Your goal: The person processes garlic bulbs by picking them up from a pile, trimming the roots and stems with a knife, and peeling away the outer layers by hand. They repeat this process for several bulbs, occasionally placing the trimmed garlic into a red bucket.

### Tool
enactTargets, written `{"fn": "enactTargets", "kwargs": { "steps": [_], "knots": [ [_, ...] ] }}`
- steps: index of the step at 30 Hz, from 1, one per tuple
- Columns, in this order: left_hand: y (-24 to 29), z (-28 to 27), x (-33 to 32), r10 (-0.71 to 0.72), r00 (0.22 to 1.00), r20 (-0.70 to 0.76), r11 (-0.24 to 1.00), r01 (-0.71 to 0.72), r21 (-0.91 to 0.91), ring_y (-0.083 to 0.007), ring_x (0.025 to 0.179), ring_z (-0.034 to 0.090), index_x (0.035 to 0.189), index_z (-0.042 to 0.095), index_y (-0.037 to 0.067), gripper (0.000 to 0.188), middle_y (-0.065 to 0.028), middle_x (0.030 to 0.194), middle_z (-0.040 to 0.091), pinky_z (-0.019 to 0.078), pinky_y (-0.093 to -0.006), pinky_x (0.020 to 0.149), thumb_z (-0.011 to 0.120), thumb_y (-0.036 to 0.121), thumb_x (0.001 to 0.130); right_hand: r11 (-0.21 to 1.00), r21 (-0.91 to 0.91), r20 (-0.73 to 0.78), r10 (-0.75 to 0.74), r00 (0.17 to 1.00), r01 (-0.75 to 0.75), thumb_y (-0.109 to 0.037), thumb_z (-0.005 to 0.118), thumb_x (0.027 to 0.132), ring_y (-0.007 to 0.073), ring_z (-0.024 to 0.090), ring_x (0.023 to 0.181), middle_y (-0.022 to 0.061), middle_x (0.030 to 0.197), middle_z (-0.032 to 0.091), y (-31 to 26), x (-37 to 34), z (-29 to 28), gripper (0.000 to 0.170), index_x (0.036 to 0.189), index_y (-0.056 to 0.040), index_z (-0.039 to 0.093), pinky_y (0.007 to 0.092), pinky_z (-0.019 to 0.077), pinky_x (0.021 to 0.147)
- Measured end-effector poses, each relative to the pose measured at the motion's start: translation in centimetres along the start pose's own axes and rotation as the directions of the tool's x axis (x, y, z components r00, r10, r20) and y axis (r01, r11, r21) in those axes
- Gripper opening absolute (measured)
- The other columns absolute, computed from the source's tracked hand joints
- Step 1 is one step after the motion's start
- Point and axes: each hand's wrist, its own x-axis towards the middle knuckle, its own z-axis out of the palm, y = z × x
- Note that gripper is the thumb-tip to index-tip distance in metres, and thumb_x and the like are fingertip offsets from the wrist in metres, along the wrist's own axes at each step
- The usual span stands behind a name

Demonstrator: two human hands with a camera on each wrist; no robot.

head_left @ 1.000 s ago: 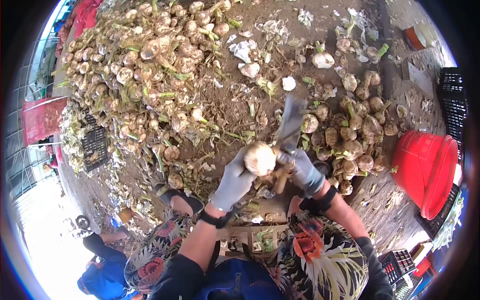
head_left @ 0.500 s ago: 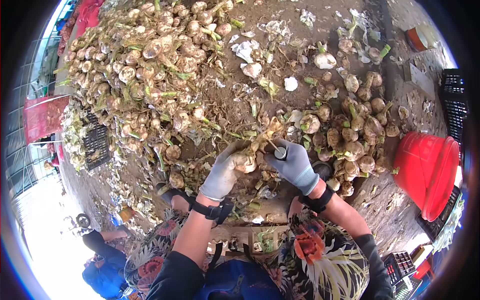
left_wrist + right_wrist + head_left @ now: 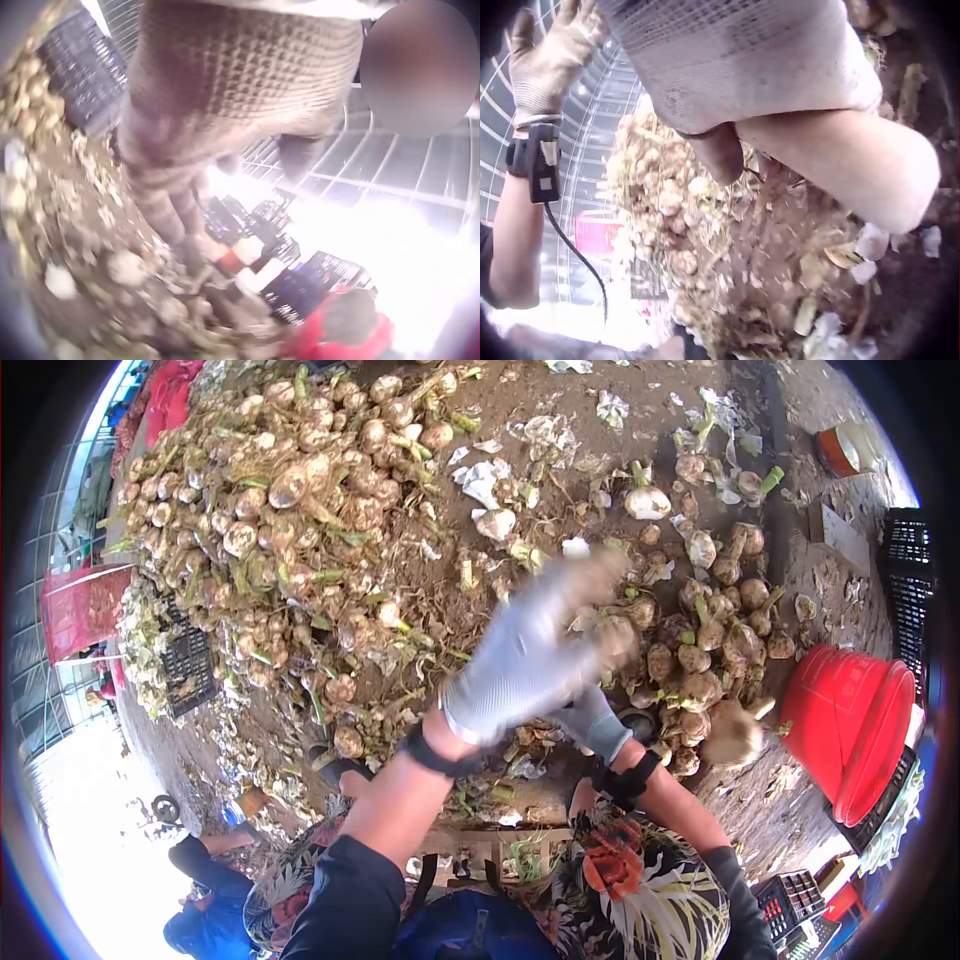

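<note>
My left hand (image 3: 530, 660), in a pale grey glove, reaches across to the right with its fingers stretched out, blurred by motion. Beyond it, a blurred garlic bulb (image 3: 733, 735) shows apart from the hand, at the near edge of the right-hand garlic pile (image 3: 715, 625). Partly covered by the left forearm and glove, my right hand (image 3: 597, 725) stays low in front of me. In the right wrist view this hand grips a knife by its pale, round-ended handle (image 3: 847, 165); the blade is hidden.
A large heap of untrimmed garlic (image 3: 290, 510) covers the ground at left, beside a black crate (image 3: 190, 660). At right stand a red bucket (image 3: 845, 710) and another black crate (image 3: 908, 575). Stalk scraps and peels litter the soil. Another person (image 3: 215, 890) sits at lower left.
The garlic bulb held in my left hand has left it and shows farther right. My left hand has swung right across my right hand, which has shifted slightly lower.
</note>
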Motion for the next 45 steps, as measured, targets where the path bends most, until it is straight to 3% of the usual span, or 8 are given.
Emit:
{"fn": "enactTargets", "kwargs": {
  "steps": [6, 12, 20, 22, 26, 30, 34, 45],
  "knots": [
    [-13.2, -5.9, 8.6, -0.145, 0.789, -0.598, 0.509, 0.577, 0.638, -0.0316, 0.098, 0.07, 0.133, 0.055, 0.005, 0.065, -0.0172, 0.103, 0.071, 0.0543, -0.0398, 0.086, 0.073, 0.045, 0.086, 0.946, 0.309, -0.234, -0.021, 0.972, 0.095, -0.01, 0.076, 0.086, 0.0101, 0.065, 0.081, 0.002, 0.09, 0.071, -2.1, 2.1, -4.1, 0.019, 0.103, -0.0034, 0.071, 0.0261, 0.0538, 0.076],
    [-14.1, -4.6, 5.5, -0.194, 0.901, -0.389, 0.775, 0.384, 0.502, -0.0269, 0.105, 0.069, 0.129, 0.058, 0.012, 0.05, -0.0105, 0.122, 0.069, 0.0544, -0.0361, 0.093, 0.075, 0.019, 0.083, 0.933, 0.11, -0.675, -0.183, 0.715, 0.342, -0.002, 0.072, 0.088, 0.0102, 0.065, 0.087, 0.0036, 0.098, 0.071, -2.8, 5.9, -11.4, 0.024, 0.111, -0.0023, 0.07, 0.0255, 0.055, 0.081],
    [-9.9, 2.8, -5.3, -0.182, 0.951, -0.252, 0.976, 0.206, 0.073, -0.0183, 0.109, 0.064, 0.144, 0.044, 0.004, 0.066, -0.0095, 0.128, 0.059, 0.0537, -0.0314, 0.095, 0.065, -0.004, 0.082, 0.833, 0.523, -0.272, -0.034, 0.962, 0.177, -0.006, 0.073, 0.09, 0.0071, 0.063, 0.076, 0.0015, 0.09, 0.071, -8.3, 2.2, -4.6, 0.019, 0.107, -0.0001, 0.071, 0.0229, 0.0525, 0.073],
    [-9.0, 2.8, -6.2, -0.541, 0.832, -0.125, 0.676, 0.341, -0.654, -0.0143, 0.102, 0.063, 0.147, 0.04, 0.006, 0.074, -0.0068, 0.119, 0.061, 0.0568, -0.0278, 0.082, 0.067, -0.007, 0.079, 0.87, 0.483, -0.219, 0.005, 0.976, 0.104, -0.006, 0.072, 0.091, 0.0081, 0.064, 0.079, 0.0008, 0.091, 0.071, -7.8, 1.2, -3.4, 0.018, 0.108, 0.0003, 0.071, 0.0228, 0.0526, 0.074],
    [-7.3, 1.3, -7.6, -0.581, 0.812, -0.048, 0.621, 0.405, -0.671, -0.0113, 0.095, 0.061, 0.144, 0.039, 0.005, 0.069, -0.0037, 0.115, 0.059, 0.0561, -0.0269, 0.08, 0.063, -0.011, 0.082, 0.978, 0.016, -0.186, -0.201, 0.962, 0.208, -0.014, 0.078, 0.084, 0.0169, 0.069, 0.084, 0.0093, 0.094, 0.072, -8.4, -1.0, -3.6, 0.028, 0.11, -0.0049, 0.071, 0.0298, 0.0545, 0.076],
    [-8.1, 1.5, -9.7, -0.486, 0.859, -0.162, 0.785, 0.347, -0.513, -0.0119, 0.099, 0.061, 0.138, 0.043, 0.004, 0.064, -0.0042, 0.115, 0.061, 0.0542, -0.0257, 0.085, 0.07, -0.008, 0.081, 0.577, -0.776, -0.023, -0.43, 0.902, 0.255, -0.013, 0.071, 0.078, 0.0318, 0.068, 0.084, 0.0104, 0.09, 0.066, -8.5, -2.3, -3.0, 0.025, 0.102, -0.012, 0.066, 0.0391, 0.0547, 0.071],
    [-9.7, 0.5, -10.6, -0.225, 0.957, -0.182, 0.968, 0.241, 0.072, -0.0135, 0.102, 0.062, 0.132, 0.046, 0.004, 0.064, -0.0074, 0.115, 0.063, 0.0544, -0.0296, 0.088, 0.08, 0.002, 0.079, 0.463, -0.842, 0.057, -0.433, 0.899, 0.276, -0.015, 0.067, 0.079, 0.0302, 0.067, 0.08, 0.0094, 0.086, 0.064, -9.5, -3.3, -2.4, 0.017, 0.095, -0.0119, 0.062, 0.0416, 0.0538, 0.069],
    [-6.9, -0.4, -11.2, -0.387, 0.917, -0.096, 0.905, 0.359, -0.227, -0.0136, 0.102, 0.063, 0.131, 0.047, 0.001, 0.069, -0.0069, 0.114, 0.063, 0.0533, -0.029, 0.09, 0.085, 0.006, 0.074, 0.646, -0.752, -0.114, -0.327, 0.938, 0.134, -0.015, 0.063, 0.084, 0.0333, 0.069, 0.075, 0.0123, 0.083, 0.068, -5.7, -2.0, -1.8, 0.017, 0.1, -0.0132, 0.067, 0.0447, 0.0544, 0.066]
  ]
}}
